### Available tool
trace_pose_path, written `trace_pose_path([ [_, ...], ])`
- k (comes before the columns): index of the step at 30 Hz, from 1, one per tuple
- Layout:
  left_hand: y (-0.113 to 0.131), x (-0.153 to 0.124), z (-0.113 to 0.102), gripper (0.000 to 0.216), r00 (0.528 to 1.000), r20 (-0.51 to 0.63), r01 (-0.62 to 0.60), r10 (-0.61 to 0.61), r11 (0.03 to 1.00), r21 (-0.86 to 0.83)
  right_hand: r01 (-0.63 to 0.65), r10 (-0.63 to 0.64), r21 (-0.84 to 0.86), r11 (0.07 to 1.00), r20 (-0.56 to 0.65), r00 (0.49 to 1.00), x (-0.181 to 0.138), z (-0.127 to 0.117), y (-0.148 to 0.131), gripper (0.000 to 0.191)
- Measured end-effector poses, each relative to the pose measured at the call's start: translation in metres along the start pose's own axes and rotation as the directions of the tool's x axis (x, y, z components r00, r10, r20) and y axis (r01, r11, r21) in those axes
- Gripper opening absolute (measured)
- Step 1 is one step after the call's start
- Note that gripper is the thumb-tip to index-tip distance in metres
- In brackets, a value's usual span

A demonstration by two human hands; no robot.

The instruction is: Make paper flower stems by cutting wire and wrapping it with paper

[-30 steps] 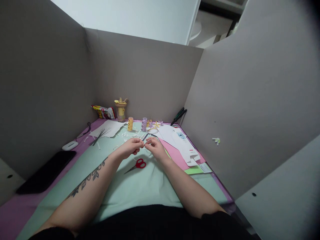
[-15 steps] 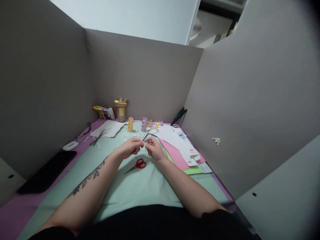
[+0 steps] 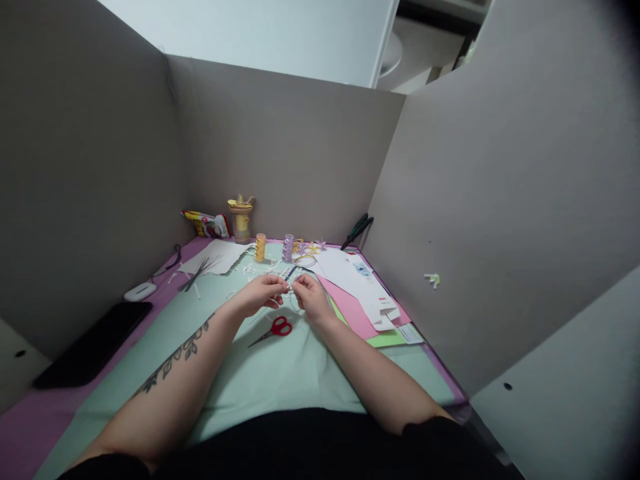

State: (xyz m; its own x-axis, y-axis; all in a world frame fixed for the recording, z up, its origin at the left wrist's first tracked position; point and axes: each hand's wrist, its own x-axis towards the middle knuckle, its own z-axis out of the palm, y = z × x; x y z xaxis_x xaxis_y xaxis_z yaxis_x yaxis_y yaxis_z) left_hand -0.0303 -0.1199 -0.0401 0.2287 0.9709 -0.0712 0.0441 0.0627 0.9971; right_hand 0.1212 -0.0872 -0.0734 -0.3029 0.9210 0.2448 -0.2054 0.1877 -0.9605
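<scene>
My left hand (image 3: 261, 293) and my right hand (image 3: 312, 300) meet over the middle of the table, fingertips almost touching. Both are closed in a pinch on a thin white strip (image 3: 289, 288), most of it hidden by the fingers. Pale, thin loops hang just below the fingertips. Close in front of my hands lies a pair of scissors (image 3: 281, 326) with red handles, its blades toward the left. Behind the fingers, small white scraps (image 3: 249, 269) are scattered on the pale green cover (image 3: 280, 380).
Left: dark thin stems (image 3: 200, 272) on white paper, a white case (image 3: 141, 292), a black phone-like slab (image 3: 93, 347). Back: an orange tube (image 3: 260, 247), a purple tube (image 3: 287, 248), a cup (image 3: 241, 221). Right: pink sheets (image 3: 350, 307), white papers, dark-handled pliers (image 3: 356, 232). Grey panels enclose the table.
The right fingers have closed in lower around the strip, and the left lower fingers have loosened slightly. A pale loop now shows below the left hand. The scissors have stayed put.
</scene>
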Motion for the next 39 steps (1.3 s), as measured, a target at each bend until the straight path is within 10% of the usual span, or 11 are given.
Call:
trace_pose_path([
  [16,-0.005,0.0063,0.0016,0.02,0.966,-0.173,-0.127,0.194,0.932,0.34,0.015,-0.018,-0.063,0.998,-0.043,0.999,0.0004,-0.0025,0.0011,0.018],
  [39,-0.0068,0.0069,0.0,0.028,0.974,-0.15,-0.104,0.172,0.918,0.382,-0.059,0.06,0.031,0.998,-0.039,0.997,-0.001,-0.0001,-0.0049,0.018],
])
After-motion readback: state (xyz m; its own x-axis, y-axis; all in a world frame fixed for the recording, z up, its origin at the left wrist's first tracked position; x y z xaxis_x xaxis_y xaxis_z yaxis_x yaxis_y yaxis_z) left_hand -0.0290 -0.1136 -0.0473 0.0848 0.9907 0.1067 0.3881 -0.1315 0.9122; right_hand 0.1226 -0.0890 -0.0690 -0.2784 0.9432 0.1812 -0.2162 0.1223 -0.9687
